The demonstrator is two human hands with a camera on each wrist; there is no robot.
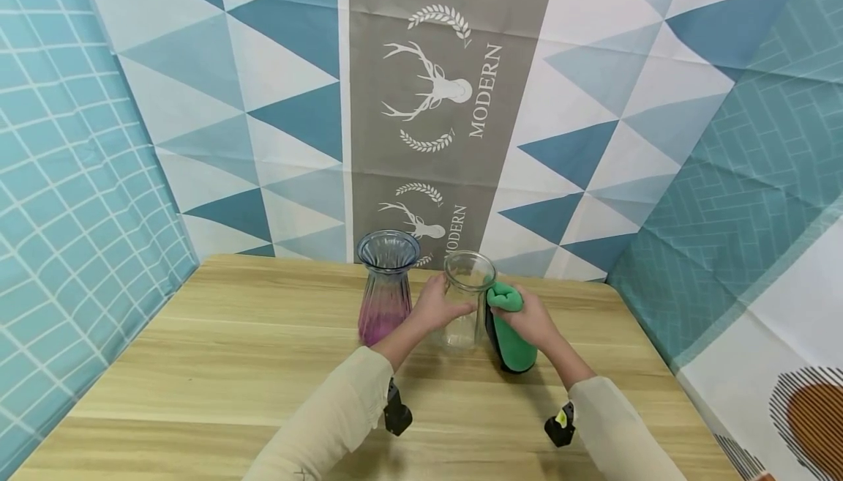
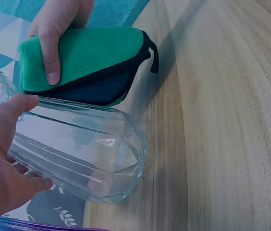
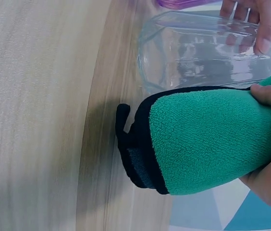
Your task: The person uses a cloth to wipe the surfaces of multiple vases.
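My left hand [image 1: 436, 307] grips a clear glass vase [image 1: 461, 329] round its upper part, thumb on one side and fingers on the other. The vase stands upright on the wooden table, with ribbed sides in the left wrist view. Pinched in my right hand [image 1: 535, 320] is a folded green towel [image 1: 515, 345] with black edging and a dark reverse side. It hangs down along the right side of the vase, its top by the rim. In the right wrist view a small black loop [image 3: 122, 118] sticks out at the towel's lower end.
Left of the clear vase stands a second glass vase [image 1: 384, 309], tinted blue at the top and pink at the base. Both are near the back edge of the wooden table [image 1: 230, 364]. Patterned cloth walls [image 1: 290, 100] rise behind and at the sides.
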